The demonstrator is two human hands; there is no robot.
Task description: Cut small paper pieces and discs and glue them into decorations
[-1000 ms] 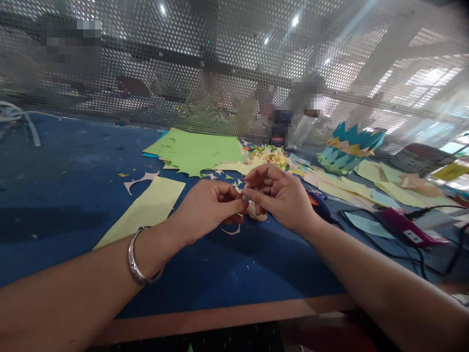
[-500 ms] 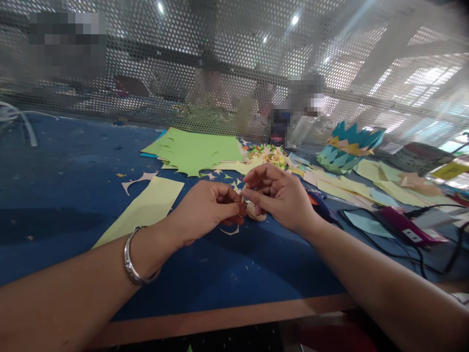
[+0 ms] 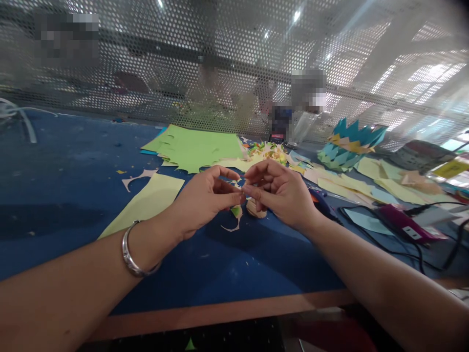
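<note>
Above the blue table my left hand [image 3: 210, 198] and my right hand [image 3: 276, 190] meet fingertip to fingertip. Thumb and fingers of each are pinched together; whatever lies between them is too small to name. Just below the right fingers sits a small round, tan, ridged object [image 3: 255, 209], partly covered by them. Under the left fingertips lie a curved pale paper offcut [image 3: 234, 224] and a bit of green paper [image 3: 236, 211]. A pale yellow paper strip [image 3: 157, 195] lies beside my left wrist.
Green paper sheets [image 3: 205, 146] with scalloped cut edges lie behind the hands, near a pile of paper scraps [image 3: 269, 152]. Right of them stand a teal and yellow folded-paper piece [image 3: 348, 144] and a purple power strip [image 3: 410, 225] with black cables. A perforated metal screen [image 3: 164, 63] rises behind.
My left hand has lifted a little and its index finger has straightened from a curl. The green bit and more of the offcut now show beneath. My right hand has barely moved.
</note>
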